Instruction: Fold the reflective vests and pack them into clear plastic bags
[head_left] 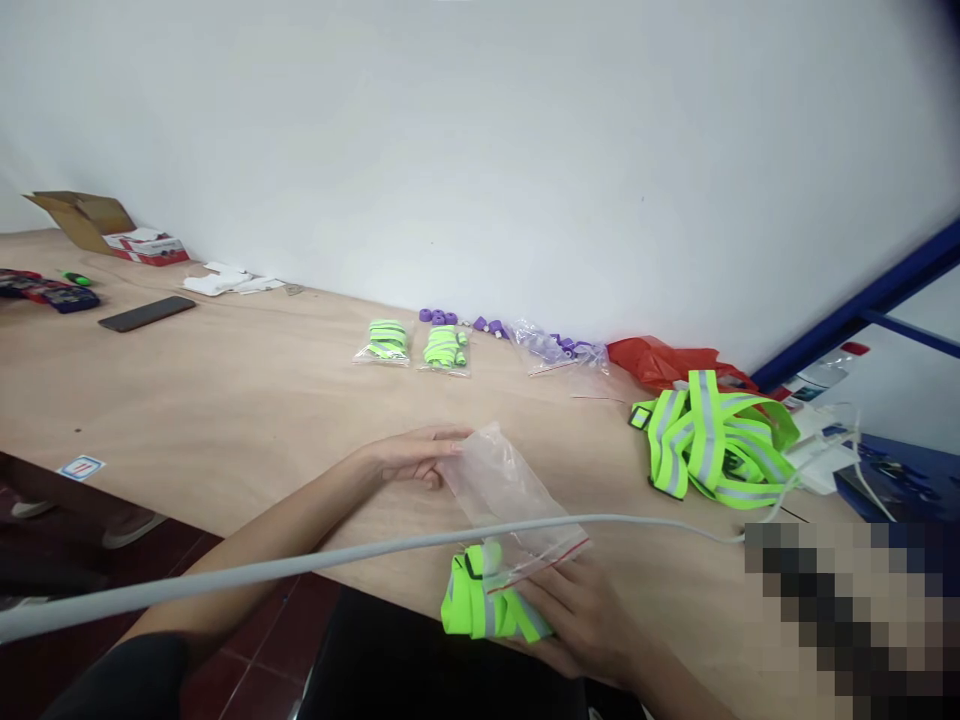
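The bag [502, 485] looks like glossy plastic, the folded strap [476, 605] matt cloth, the table [262, 400] smooth wood.

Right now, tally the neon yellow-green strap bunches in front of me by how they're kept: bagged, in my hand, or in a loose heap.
Bagged bunches: 2
Folded bunch in your right hand: 1
Loose heap: 1
Total: 4

On the table [262, 390], the strap heap [705, 440] has two filled bags [388, 340] behind-left, a box [154, 248] much farther left, a folded strap [469, 605] front-left, and, apparently, a bottle [821, 375] behind-right.
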